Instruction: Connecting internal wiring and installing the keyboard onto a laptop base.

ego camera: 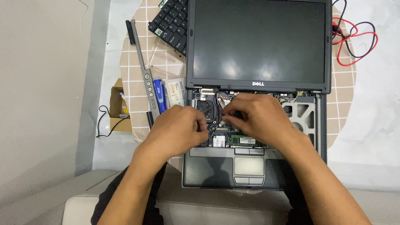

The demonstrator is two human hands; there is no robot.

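Both hands worked inside the opened laptop, which sat near centre on the table.

Left hand and right hand curled over its circuit board; their grip was hidden. A white-labelled flat package lay left, the removed keyboard cut off far-left.

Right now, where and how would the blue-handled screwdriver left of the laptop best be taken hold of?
Probably by its blue handle, coming from above. The screwdriver lies flat, lengthwise toward the person, between the grey trim strip and a small packet, so the handle's top is open and the left hand is nearest.
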